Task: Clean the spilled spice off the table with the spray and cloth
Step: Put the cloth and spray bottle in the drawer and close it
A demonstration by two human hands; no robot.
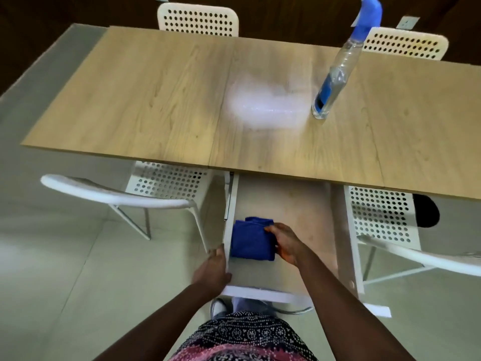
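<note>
A folded blue cloth lies in the left part of an open white drawer pulled out from under the wooden table. My right hand grips the cloth's right edge. My left hand holds the drawer's front left corner. A pale whitish patch covers the middle of the tabletop, shiny like a wet film. A clear spray bottle with a blue trigger head stands upright just right of the patch.
White perforated chairs stand around the table: two at the far side, one at the near left, one at the near right. The floor is pale tile.
</note>
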